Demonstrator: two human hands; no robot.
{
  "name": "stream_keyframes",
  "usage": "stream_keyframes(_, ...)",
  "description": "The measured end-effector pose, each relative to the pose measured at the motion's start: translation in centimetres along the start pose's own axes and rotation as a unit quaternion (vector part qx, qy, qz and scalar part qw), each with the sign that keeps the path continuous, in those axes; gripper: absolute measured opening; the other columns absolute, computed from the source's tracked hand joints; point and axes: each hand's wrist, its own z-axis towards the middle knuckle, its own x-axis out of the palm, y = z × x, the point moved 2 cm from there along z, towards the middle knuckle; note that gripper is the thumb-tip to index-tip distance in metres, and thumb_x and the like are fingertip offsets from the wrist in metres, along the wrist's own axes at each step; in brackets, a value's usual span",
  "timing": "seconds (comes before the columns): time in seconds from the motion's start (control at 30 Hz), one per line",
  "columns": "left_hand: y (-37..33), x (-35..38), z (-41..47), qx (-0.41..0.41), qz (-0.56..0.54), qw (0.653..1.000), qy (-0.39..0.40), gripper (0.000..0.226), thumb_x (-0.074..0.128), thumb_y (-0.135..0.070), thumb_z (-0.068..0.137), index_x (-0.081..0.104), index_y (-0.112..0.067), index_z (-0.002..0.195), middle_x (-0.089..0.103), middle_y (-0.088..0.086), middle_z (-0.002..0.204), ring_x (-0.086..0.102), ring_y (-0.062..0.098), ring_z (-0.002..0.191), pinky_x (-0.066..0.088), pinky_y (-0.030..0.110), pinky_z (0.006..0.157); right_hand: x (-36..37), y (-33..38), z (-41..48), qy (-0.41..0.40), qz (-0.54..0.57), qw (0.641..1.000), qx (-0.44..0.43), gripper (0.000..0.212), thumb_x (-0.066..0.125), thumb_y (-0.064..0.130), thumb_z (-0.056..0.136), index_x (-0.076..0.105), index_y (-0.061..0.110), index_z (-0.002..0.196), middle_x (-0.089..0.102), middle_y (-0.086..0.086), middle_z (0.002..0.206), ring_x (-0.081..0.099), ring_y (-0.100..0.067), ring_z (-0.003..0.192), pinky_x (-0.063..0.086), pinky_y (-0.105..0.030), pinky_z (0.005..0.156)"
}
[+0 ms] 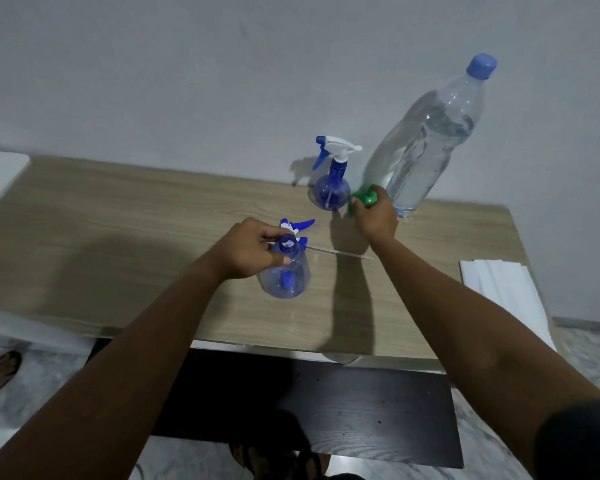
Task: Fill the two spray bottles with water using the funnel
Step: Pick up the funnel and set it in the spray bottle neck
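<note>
Against a plain grey wall stands a wooden table [118, 220] carrying two spray bottles, one funnel, one water bottle and one loose sprayer head. Nearer to the camera, the open bottle [286, 271] is clear with a blue tint, its neck uncapped; its removed sprayer [297, 226] lies just behind it on the tabletop, dip tube stretching to the right. Farther back, the capped bottle [330, 190] is darker blue and has its white-and-blue trigger head on. Beside it on the right is the tall water bottle [433, 140], blue-capped and mostly full. Between these two sits the green funnel [362, 198]. Both arms reach forward over the table edge. At the open bottle's neck and shoulder, the left hand [248, 251] is curled, thumb pressed on the front, steadying it upright. With knuckles up, the right hand [376, 216] is closed around the funnel, which is low near the tabletop. White paper [499, 289] lies at the table's right end.
</note>
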Motion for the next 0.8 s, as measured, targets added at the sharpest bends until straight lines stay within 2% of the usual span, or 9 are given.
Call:
stream_keyframes(0.1, -0.2, 0.3, 0.9, 0.002, -0.002, 1.000, 0.013, 0.043, 0.083, -0.004, 0.074, 0.075, -0.015, 0.115, 0.077, -0.001, 0.106, 0.071, 0.017, 0.106, 0.053, 0.043, 0.101, -0.4, -0.2, 1.7, 0.000, 0.019, 0.999, 0.029, 0.057, 0.060, 0.029, 0.099, 0.041, 0.020, 0.151, 0.057, -0.013, 0.144, 0.056, -0.034, 0.128, 0.046, -0.040, 0.106)
stream_keyframes(0.2, 0.2, 0.2, 1.6, 0.000, -0.006, 1.000, 0.030, 0.044, 0.083, -0.003, 0.075, 0.074, -0.012, 0.117, 0.077, 0.002, 0.106, 0.071, 0.018, 0.105, 0.054, 0.041, 0.101, -0.3, -1.1, 3.3, 0.007, 0.040, 0.998, 0.056, 0.053, 0.060, 0.029, 0.097, 0.047, 0.022, 0.148, 0.060, -0.012, 0.138, 0.061, -0.036, 0.121, 0.051, -0.049, 0.103)
stream_keyframes(0.3, 0.3, 0.1, 1.6, 0.002, -0.027, 0.999, 0.038, 0.042, 0.082, -0.001, 0.076, 0.073, -0.009, 0.117, 0.077, 0.004, 0.106, 0.071, 0.019, 0.105, 0.055, 0.035, 0.098, -0.3, -1.3, 3.5, -0.008, 0.046, 0.997, 0.060, 0.039, 0.064, 0.025, 0.096, 0.060, 0.019, 0.134, 0.067, -0.011, 0.127, 0.063, -0.031, 0.116, 0.051, -0.041, 0.102)
stream_keyframes(0.4, 0.5, 0.3, 1.4, -0.004, -0.051, 0.998, 0.034, 0.044, 0.081, 0.002, 0.077, 0.071, -0.006, 0.119, 0.077, 0.005, 0.108, 0.071, 0.018, 0.106, 0.055, 0.029, 0.096, -0.6, -1.5, 2.7, -0.020, 0.034, 0.998, 0.048, 0.032, 0.065, 0.019, 0.094, 0.066, 0.018, 0.126, 0.070, -0.009, 0.119, 0.064, -0.028, 0.111, 0.047, -0.028, 0.089)
stream_keyframes(0.53, 0.7, 0.5, 1.3, -0.015, -0.062, 0.997, 0.032, 0.047, 0.080, 0.002, 0.077, 0.070, -0.006, 0.122, 0.075, 0.004, 0.111, 0.070, 0.017, 0.107, 0.055, 0.028, 0.096, -1.1, -1.6, 1.0, -0.042, -0.001, 0.999, 0.021, 0.026, 0.069, 0.028, 0.092, 0.070, 0.016, 0.116, 0.072, -0.009, 0.114, 0.066, -0.028, 0.107, 0.049, -0.032, 0.091)
stream_keyframes(0.6, 0.7, 0.4, 1.2, -0.017, -0.070, 0.997, 0.032, 0.048, 0.080, 0.002, 0.078, 0.069, -0.006, 0.124, 0.075, 0.005, 0.113, 0.069, 0.017, 0.109, 0.053, 0.030, 0.099, -1.7, -1.2, -0.1, -0.059, 0.003, 0.998, 0.009, 0.025, 0.072, 0.032, 0.089, 0.070, 0.017, 0.109, 0.073, -0.007, 0.106, 0.067, -0.027, 0.101, 0.049, -0.032, 0.087)
stream_keyframes(0.7, 0.7, 0.5, 0.9, -0.007, -0.068, 0.997, 0.031, 0.048, 0.080, -0.001, 0.078, 0.069, -0.009, 0.124, 0.075, 0.003, 0.113, 0.069, 0.015, 0.108, 0.052, 0.032, 0.100, -2.8, -0.3, -2.0, -0.069, 0.062, 0.996, 0.001, 0.021, 0.076, 0.031, 0.079, 0.068, 0.016, 0.092, 0.072, 0.001, 0.086, 0.070, -0.023, 0.084, 0.055, -0.033, 0.080)
stream_keyframes(0.8, 0.3, 0.4, 0.5, 0.006, -0.058, 0.998, 0.023, 0.045, 0.081, -0.002, 0.078, 0.071, -0.011, 0.121, 0.076, 0.001, 0.109, 0.069, 0.010, 0.101, 0.053, 0.032, 0.099, -3.5, 0.3, -4.4, -0.018, 0.199, 0.980, 0.022, 0.016, 0.077, 0.018, 0.074, 0.062, 0.013, 0.077, 0.070, -0.001, 0.076, 0.072, -0.021, 0.066, 0.063, -0.041, 0.074)
